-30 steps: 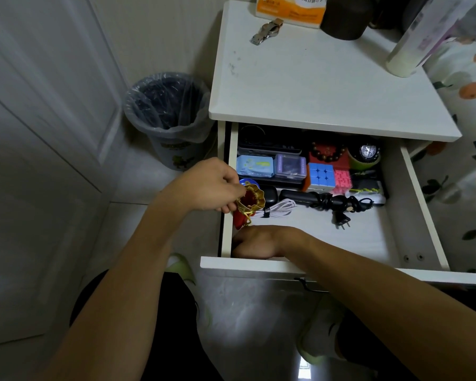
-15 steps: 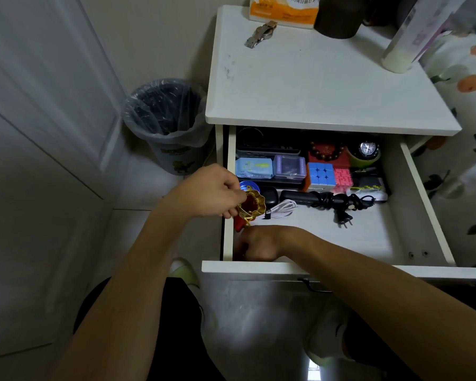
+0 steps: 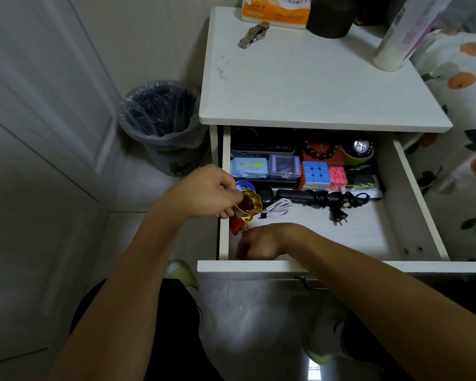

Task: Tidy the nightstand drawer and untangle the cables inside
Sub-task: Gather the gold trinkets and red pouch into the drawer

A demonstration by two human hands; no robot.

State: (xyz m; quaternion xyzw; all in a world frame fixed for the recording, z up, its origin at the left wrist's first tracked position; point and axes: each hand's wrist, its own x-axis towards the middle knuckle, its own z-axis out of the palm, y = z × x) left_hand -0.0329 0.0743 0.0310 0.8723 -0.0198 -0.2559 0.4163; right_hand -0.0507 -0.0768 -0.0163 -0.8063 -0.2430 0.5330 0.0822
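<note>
The white nightstand drawer [image 3: 412, 193] stands pulled out. My left hand [image 3: 209, 192] pinches the gold rim of a small red pouch [image 3: 246, 209] at the drawer's front left. My right hand [image 3: 257, 242] lies inside the front left corner, fingers curled downward behind the drawer front; what it holds is hidden. A coiled white cable [image 3: 278, 207] lies just right of the pouch. Further right is a bundled black power cable [image 3: 333, 200] with its plug on the drawer floor.
At the drawer's back are a blue cube [image 3: 315, 173], a pink cube [image 3: 337, 176], a clear case [image 3: 283, 166], a beaded bracelet [image 3: 320, 151] and a watch [image 3: 362, 147]. A lined bin [image 3: 160, 125] stands to the left. The nightstand top [image 3: 313, 83] carries a wristwatch, tissue pack and bottle.
The view shifted slightly. My left hand keeps its hold on the pouch and my right hand stays in the front left corner.
</note>
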